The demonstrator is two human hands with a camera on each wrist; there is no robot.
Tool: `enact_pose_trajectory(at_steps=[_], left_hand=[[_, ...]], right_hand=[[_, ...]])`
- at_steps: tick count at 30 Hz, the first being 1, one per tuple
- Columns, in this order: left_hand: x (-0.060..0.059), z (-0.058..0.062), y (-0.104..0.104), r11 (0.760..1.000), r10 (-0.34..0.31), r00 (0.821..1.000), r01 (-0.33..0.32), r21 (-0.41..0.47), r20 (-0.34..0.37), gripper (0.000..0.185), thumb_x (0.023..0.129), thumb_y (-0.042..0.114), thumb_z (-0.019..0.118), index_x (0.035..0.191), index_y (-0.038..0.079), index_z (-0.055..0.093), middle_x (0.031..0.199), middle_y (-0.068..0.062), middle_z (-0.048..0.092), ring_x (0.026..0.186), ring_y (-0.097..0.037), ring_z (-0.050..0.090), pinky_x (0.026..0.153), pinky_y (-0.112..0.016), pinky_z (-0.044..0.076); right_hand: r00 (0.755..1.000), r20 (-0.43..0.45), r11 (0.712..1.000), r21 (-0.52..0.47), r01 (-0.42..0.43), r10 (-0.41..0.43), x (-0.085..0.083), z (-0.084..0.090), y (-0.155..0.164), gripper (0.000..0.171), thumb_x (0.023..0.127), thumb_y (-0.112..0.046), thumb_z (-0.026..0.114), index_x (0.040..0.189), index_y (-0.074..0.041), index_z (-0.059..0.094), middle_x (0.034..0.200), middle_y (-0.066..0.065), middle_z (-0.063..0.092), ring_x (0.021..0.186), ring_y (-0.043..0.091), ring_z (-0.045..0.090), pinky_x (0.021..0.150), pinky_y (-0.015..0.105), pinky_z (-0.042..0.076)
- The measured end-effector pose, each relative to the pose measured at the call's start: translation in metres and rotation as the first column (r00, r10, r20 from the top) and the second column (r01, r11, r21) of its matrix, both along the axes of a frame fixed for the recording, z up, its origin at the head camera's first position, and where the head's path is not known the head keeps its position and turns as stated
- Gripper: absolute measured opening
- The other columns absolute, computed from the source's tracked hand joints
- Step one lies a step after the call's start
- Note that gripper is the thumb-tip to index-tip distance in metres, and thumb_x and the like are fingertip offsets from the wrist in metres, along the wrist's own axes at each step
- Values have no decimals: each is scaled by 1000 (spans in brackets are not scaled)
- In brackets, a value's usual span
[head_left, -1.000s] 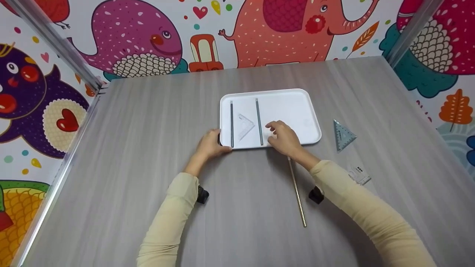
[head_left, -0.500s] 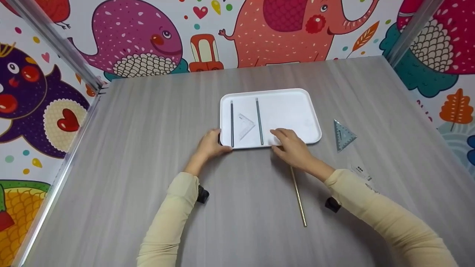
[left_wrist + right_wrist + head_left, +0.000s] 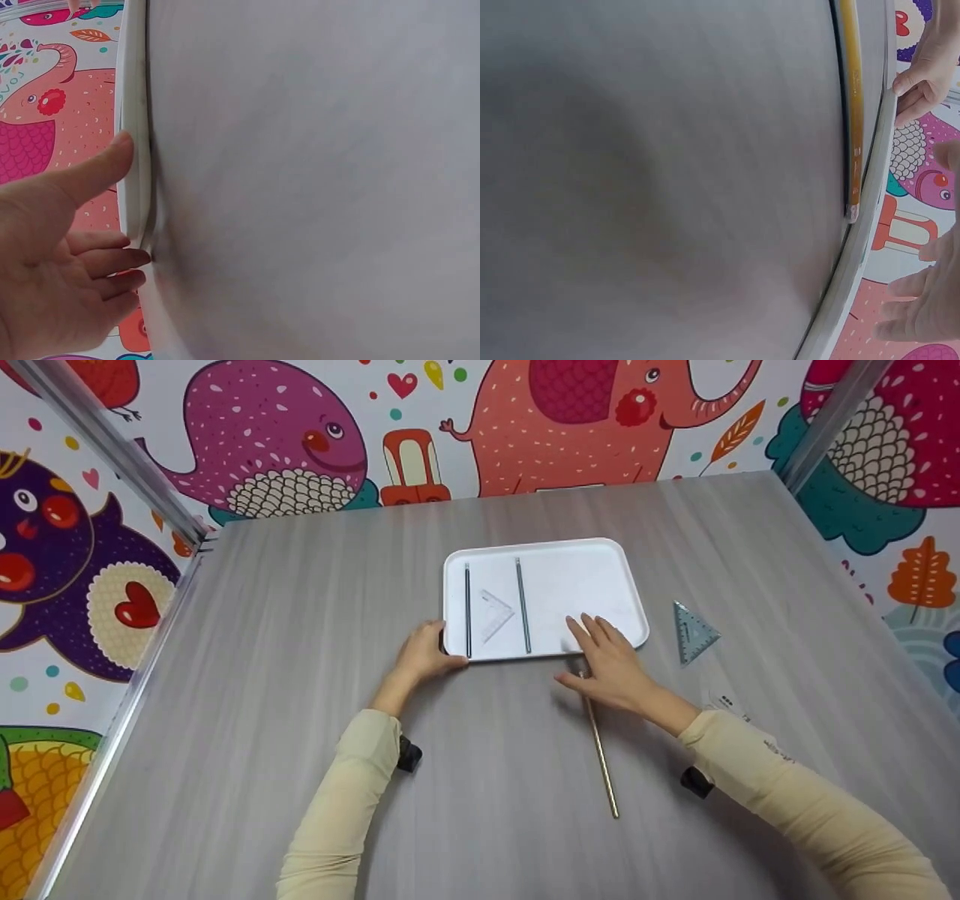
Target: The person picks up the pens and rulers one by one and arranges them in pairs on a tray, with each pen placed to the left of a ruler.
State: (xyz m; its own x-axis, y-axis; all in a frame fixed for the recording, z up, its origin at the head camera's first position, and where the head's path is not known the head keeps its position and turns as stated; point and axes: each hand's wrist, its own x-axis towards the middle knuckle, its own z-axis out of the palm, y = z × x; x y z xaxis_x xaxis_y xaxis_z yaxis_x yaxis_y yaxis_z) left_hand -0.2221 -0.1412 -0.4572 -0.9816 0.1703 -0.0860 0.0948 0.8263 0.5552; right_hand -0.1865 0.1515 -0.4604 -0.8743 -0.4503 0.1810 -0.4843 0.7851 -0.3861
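Note:
My left hand point(image 3: 429, 651) holds the near left corner of a white tray point(image 3: 562, 547), its thumb along the front rim and its fingers at the side. On the tray lie two dark pencils point(image 3: 468, 611), upright in view and roughly parallel. A clear set square point(image 3: 496, 615) sits between them. My right hand point(image 3: 611, 667) hovers over the tray's front rim with fingers extended, holding nothing. Beneath it, a gold pencil point(image 3: 602, 761) lies on the table, its eraser end towards the tray. The right wrist view shows this pencil point(image 3: 853, 112) apart from the hand.
Right of the tray, a grey-blue set square point(image 3: 694, 634) lies on the grey table point(image 3: 330, 585). Nearer, a clear plastic measuring piece point(image 3: 726, 703) is partly covered by the right sleeve. Cartoon-printed walls point(image 3: 285, 435) border the table's back and sides.
My right hand has drawn away from the second dark pencil, moving right and towards me, and its fingers have straightened. The left hand, tray and pencils stay in place.

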Motion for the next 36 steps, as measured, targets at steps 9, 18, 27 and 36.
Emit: enact_pose_trajectory(at_steps=[9,18,27,36], left_hand=[[1,1,-1,1000,4,1000,-4,10,16,62,70,21,78,120,-5,52,112,-22,56,101,-32,53,91,-42,40],[2,1,-1,999,4,1000,-5,49,7,61,69,19,78,120,-4,53,117,-21,55,107,-32,52,93,-41,39],[1,0,-1,999,14,1000,-15,39,19,66,70,20,77,124,-5,50,122,-23,53,112,-33,49,97,-41,37],[1,0,-1,999,-1,1000,1,34,2,63,70,20,78,121,-6,52,118,-23,55,109,-33,51,95,-41,38]], right_hand=[[1000,19,999,47,-6,5,10,-1,15,92,76,-50,62,142,0,21,143,28,23,131,46,16,104,57,15],[1000,21,997,83,5,-7,21,-4,29,95,76,-55,60,143,-1,20,144,28,19,132,46,12,105,56,13],[998,52,995,97,35,-41,30,-6,46,97,75,-56,61,143,-1,19,144,29,17,130,49,12,103,59,16],[993,92,994,93,61,-70,41,-7,61,101,73,-58,62,143,0,17,144,29,16,129,50,13,103,59,14]])
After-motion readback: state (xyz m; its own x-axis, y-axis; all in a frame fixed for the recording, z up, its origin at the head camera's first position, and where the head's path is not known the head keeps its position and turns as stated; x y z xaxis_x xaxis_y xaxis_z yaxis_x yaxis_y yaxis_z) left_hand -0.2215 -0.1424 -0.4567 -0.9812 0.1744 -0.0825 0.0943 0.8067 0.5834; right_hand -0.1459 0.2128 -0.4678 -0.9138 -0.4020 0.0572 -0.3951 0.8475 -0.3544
